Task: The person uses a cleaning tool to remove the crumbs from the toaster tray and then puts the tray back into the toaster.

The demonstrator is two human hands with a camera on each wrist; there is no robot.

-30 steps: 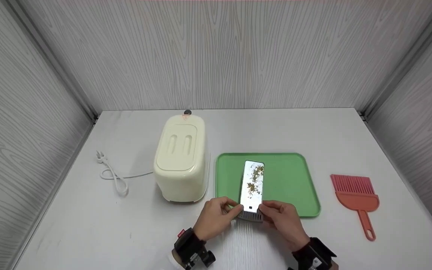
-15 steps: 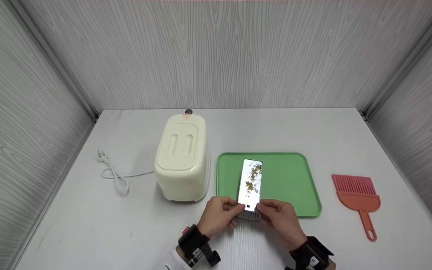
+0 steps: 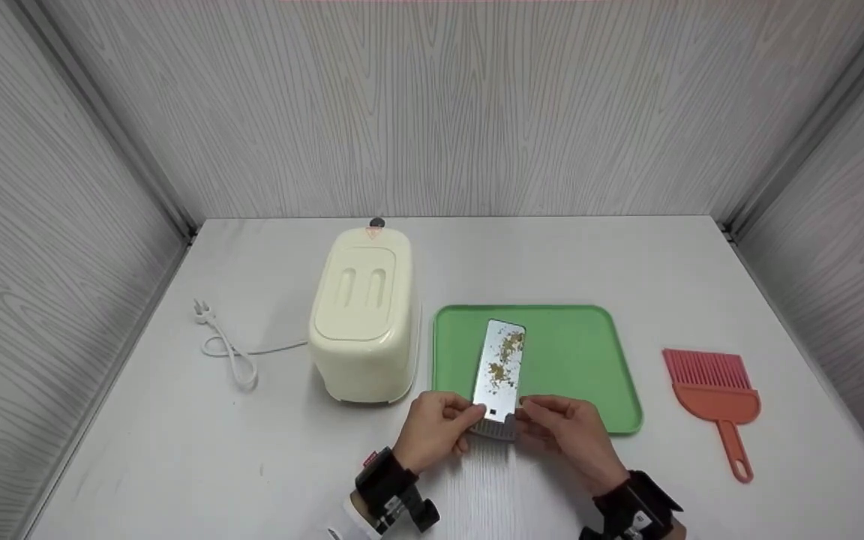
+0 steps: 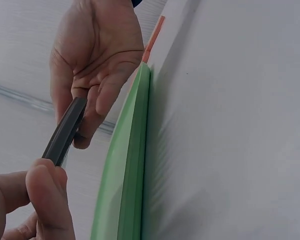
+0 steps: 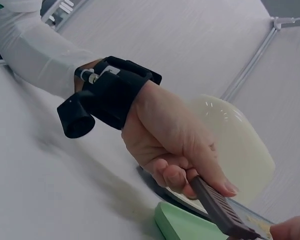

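Observation:
A toaster crumb tray, a narrow metal plate with brown crumbs and a grey slotted handle, is held over the left part of a green serving tray. My left hand pinches the left corner of that handle, thumb on top and fingers below, as the right wrist view also shows. By the handle's other corner is my right hand; its thumb is off the crumb tray and its fingertips are close beside the edge. Any light contact below is hard to see.
To the left stands a cream toaster, with its white cord and plug lying on the table. A red brush nested in a small dustpan lies right of the green tray. Wood-grain panels enclose the back and sides.
My right thumb has come off the handle's right corner, and that hand has shifted slightly right. The crumb tray has tilted a little and its surface looks less bright. My left hand keeps its pinch.

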